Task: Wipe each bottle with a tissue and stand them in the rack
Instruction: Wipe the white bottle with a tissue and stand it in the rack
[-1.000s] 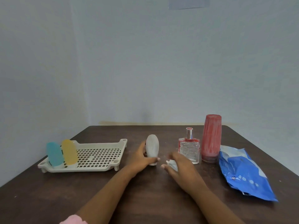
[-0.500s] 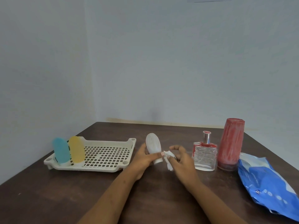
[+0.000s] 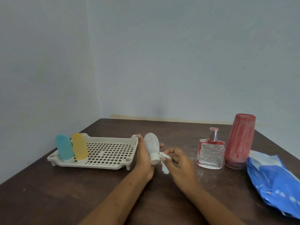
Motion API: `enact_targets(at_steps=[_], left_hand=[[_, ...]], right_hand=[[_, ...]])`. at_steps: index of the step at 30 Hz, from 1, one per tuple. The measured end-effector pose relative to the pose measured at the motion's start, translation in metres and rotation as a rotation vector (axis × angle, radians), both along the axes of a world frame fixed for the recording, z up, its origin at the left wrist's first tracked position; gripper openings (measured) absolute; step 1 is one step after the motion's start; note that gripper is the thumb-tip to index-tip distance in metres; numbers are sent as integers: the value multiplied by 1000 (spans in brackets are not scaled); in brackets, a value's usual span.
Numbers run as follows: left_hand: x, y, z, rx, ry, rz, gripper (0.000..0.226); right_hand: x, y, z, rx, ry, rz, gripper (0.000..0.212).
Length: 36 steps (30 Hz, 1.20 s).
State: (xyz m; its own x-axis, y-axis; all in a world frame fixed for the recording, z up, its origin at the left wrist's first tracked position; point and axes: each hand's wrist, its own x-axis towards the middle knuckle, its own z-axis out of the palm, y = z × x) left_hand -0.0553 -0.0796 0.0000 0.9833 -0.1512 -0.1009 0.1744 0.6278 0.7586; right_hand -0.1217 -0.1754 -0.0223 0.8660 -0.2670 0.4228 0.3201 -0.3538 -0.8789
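My left hand (image 3: 143,157) grips a small white bottle (image 3: 152,146), lifted off the table and tilted with its cap toward me. My right hand (image 3: 178,161) pinches a crumpled white tissue (image 3: 164,162) against the bottle's cap. To the left lies a cream slotted rack (image 3: 105,153) with a blue bottle (image 3: 64,147) and a yellow bottle (image 3: 79,146) standing at its left end. A clear glass perfume bottle (image 3: 210,154) with red marks and a tall red bottle (image 3: 240,140) stand on the table to the right.
A blue and white tissue pack (image 3: 274,179) lies at the right edge of the dark wooden table (image 3: 48,192). Pale walls close off the far and left sides.
My left hand has lifted and tilted the white bottle, cap toward me. My right hand brought the tissue from the table up against the cap. The view shifted left.
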Motion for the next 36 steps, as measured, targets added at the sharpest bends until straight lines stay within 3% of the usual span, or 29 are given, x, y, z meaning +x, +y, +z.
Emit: enact_targets(at_steps=[8,12,17,24,29,33,36], left_hand=[[5,1,2,-121,66,155,66],[2,2,8,-165,92,165,57],[1,0,8,-186,93,143,43],[2,-3,9,-136,70,217,46],[0,-1,7,-121,81,171,52],[0,1,6,-100,62,177,53],[1,2,5,-86,42,156,51]], right_hand=[[-2,0,-2,-22,-48,31,11],[-3,1,-2,-54,-105,19,12],[-3,-1,-3,-307,-172,-47,17],[-3,2,0,-571,-319,-57,30],[0,5,-2,-960,-473,-95,28],[4,4,-6,-1205,-468,-49,40],[6,4,-7,-1177,-452,-63,34]])
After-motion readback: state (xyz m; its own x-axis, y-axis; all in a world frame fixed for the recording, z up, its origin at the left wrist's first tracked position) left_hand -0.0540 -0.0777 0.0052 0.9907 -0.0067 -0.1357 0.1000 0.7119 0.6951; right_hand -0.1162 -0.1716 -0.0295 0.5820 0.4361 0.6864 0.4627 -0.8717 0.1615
